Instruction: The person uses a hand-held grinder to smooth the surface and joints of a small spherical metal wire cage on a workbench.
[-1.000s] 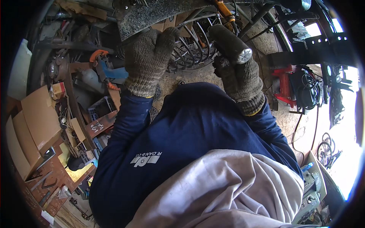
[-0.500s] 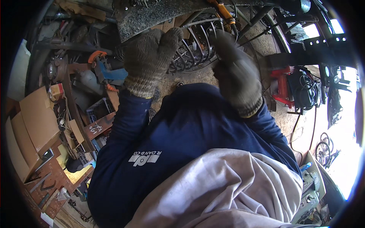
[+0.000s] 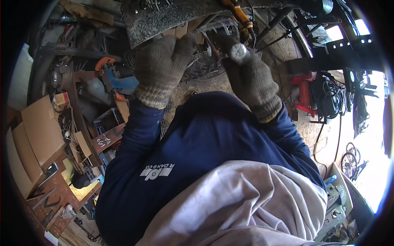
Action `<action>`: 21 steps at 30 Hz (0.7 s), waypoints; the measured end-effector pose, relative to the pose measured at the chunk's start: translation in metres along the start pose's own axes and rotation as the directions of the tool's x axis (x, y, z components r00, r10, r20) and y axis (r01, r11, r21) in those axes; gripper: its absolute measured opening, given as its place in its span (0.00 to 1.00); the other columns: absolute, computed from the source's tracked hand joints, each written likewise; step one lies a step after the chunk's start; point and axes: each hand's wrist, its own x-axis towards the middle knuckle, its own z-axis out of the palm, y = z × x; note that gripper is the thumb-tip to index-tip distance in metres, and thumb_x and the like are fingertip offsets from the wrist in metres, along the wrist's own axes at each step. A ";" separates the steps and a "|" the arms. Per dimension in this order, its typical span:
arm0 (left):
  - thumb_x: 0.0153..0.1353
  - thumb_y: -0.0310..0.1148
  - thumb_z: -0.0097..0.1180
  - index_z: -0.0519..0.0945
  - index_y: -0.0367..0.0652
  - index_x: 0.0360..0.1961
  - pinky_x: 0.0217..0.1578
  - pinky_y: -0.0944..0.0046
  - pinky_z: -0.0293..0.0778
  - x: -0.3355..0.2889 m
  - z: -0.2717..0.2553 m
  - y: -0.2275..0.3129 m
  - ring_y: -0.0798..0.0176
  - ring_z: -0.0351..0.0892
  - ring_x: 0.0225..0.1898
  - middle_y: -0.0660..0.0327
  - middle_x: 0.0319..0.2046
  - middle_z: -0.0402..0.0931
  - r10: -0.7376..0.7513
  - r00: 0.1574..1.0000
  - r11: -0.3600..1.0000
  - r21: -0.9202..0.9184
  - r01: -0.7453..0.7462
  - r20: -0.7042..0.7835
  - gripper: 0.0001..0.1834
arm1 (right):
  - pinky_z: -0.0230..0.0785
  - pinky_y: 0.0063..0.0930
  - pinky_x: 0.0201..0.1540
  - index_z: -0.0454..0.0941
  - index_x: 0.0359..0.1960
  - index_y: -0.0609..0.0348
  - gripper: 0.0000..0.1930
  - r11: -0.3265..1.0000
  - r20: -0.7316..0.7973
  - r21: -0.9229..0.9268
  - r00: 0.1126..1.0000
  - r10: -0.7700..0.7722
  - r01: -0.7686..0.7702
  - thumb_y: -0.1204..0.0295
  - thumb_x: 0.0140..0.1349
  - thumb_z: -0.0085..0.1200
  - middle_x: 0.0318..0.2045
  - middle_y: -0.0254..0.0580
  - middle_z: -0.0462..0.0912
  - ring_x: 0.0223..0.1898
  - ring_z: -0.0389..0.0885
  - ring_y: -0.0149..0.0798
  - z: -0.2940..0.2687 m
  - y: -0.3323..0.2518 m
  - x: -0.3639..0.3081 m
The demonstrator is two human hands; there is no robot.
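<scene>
Both my hands wear worn grey-brown knitted gloves. My left hand (image 3: 162, 65), at the upper left, is closed on the left end of a curved metal piece with several bent rods (image 3: 219, 35). That piece is smeared by motion now, so its outline is hard to follow. To the right, my right hand (image 3: 252, 80) is closed around a thing with a round, shiny metal end (image 3: 239, 52) facing up; the rest of it is hidden in the glove, and its kind cannot be told. The fingertips of both hands are partly hidden.
Ahead is a dark metal bench top (image 3: 164, 24) strewn with grit. An orange tool with a cable (image 3: 242, 16) hangs beside it. On the left are a blue-and-orange clamp (image 3: 117, 78) and cardboard boxes (image 3: 41, 127); on the right, a red stool (image 3: 303, 94) and coiled cables (image 3: 334, 96).
My right hand has turned and drawn slightly left and lower, bringing the round metal end into sight. The rod piece, sharper before, is blurred now. My left hand stays nearly in place.
</scene>
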 end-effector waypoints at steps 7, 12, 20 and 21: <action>0.59 0.56 0.57 0.84 0.47 0.27 0.21 0.57 0.70 0.014 -0.019 0.025 0.57 0.74 0.16 0.60 0.18 0.76 -0.238 0.949 0.971 0.077 0.226 0.207 0.22 | 0.70 0.19 0.41 0.66 0.65 0.61 0.25 0.913 -0.127 0.393 0.990 -0.068 0.113 0.77 0.64 0.48 0.59 0.40 0.75 0.44 0.76 0.23 -0.008 0.010 -0.014; 0.63 0.57 0.54 0.81 0.46 0.19 0.19 0.59 0.68 0.005 -0.007 0.013 0.58 0.70 0.13 0.61 0.10 0.67 0.278 0.961 0.954 0.118 -0.276 0.000 0.26 | 0.77 0.40 0.40 0.74 0.53 0.61 0.20 0.898 -0.425 0.076 0.829 -0.363 0.433 0.66 0.61 0.58 0.34 0.53 0.84 0.39 0.84 0.55 0.006 0.011 -0.012; 0.62 0.59 0.54 0.84 0.43 0.22 0.26 0.59 0.72 0.011 -0.015 0.018 0.54 0.79 0.20 0.60 0.16 0.78 0.020 0.994 1.000 0.020 -0.022 0.105 0.28 | 0.70 0.21 0.32 0.67 0.63 0.61 0.21 0.974 -0.228 0.159 0.966 -0.126 0.164 0.75 0.68 0.43 0.48 0.42 0.82 0.27 0.76 0.25 0.002 0.013 -0.013; 0.61 0.59 0.54 0.84 0.43 0.22 0.26 0.59 0.72 0.008 -0.010 0.011 0.54 0.79 0.20 0.60 0.17 0.79 0.080 0.996 0.997 0.008 -0.081 0.045 0.29 | 0.71 0.21 0.31 0.68 0.63 0.61 0.21 0.908 -0.306 0.284 0.927 -0.219 0.308 0.75 0.68 0.44 0.48 0.41 0.82 0.26 0.76 0.25 -0.001 0.003 -0.019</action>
